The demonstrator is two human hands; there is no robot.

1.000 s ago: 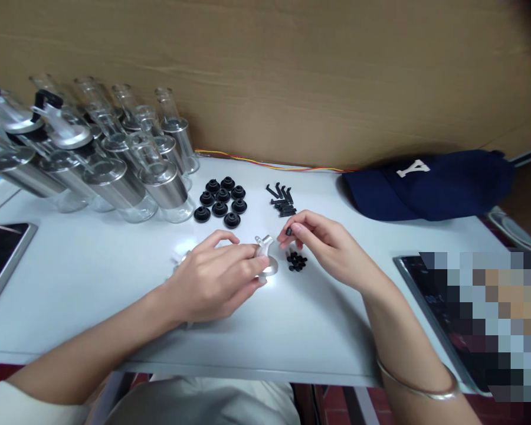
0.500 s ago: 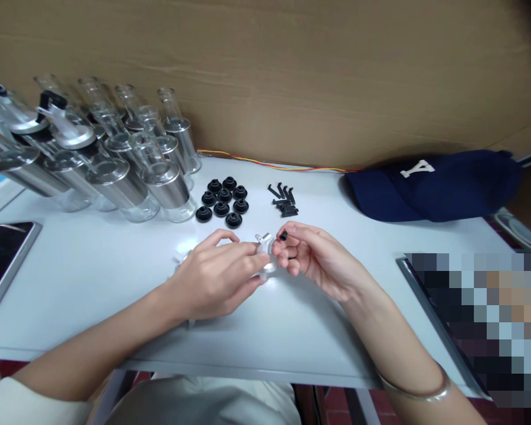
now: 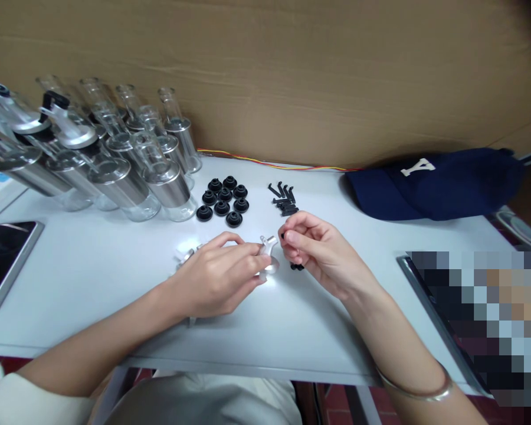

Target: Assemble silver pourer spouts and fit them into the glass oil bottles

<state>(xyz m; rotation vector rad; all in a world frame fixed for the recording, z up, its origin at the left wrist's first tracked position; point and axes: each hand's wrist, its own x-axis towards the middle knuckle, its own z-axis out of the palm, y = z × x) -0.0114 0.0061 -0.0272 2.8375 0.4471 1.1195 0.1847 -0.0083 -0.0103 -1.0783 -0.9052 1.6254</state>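
One small silver metal spout cap (image 3: 269,255) sat pinched in my left hand (image 3: 216,280) just above the white table (image 3: 92,277), spout turned toward my right hand (image 3: 312,248). Its fingertips gripped a tiny black plug (image 3: 283,236) just beside that spout, with the loose black plugs (image 3: 297,267) near underneath.

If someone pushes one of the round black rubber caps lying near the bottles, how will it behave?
The black rubber caps look small and probably light, so a push would likely slide one easily on the smooth white table. They sit flat on wide bases, so tipping seems unlikely. Being round, one set on edge might roll.
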